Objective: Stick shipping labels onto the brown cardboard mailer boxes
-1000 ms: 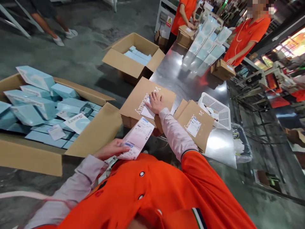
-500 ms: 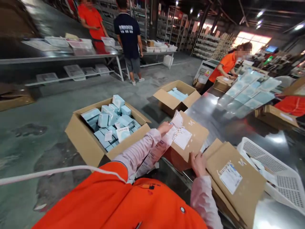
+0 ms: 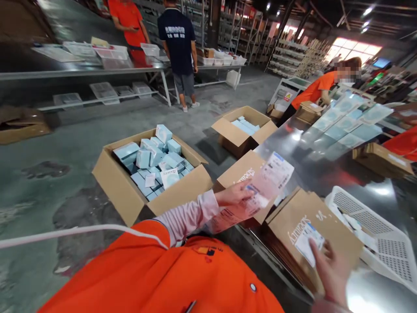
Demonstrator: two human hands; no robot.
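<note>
My left hand (image 3: pixel 233 193) is closed on a strip of pink-and-white shipping labels (image 3: pixel 264 184), held up over a flat brown cardboard mailer (image 3: pixel 239 173) at the near edge of the shiny metal table (image 3: pixel 312 161). Low at the right, my right hand (image 3: pixel 330 267) rests its fingers on a white label (image 3: pixel 308 243) stuck to the top of a second stack of brown mailers (image 3: pixel 314 230). Its fingers lie fairly flat on the label.
A big open carton (image 3: pixel 130 195) of pale blue boxes stands on the floor to the left, a smaller one (image 3: pixel 243 130) farther back. A white perforated basket (image 3: pixel 374 234) sits right of the mailers. People in orange and navy shirts work at tables behind.
My left hand has lifted the label strip off the first mailer and holds it higher to the right. My right hand moved from that mailer's edge to the label on the nearer stack.
</note>
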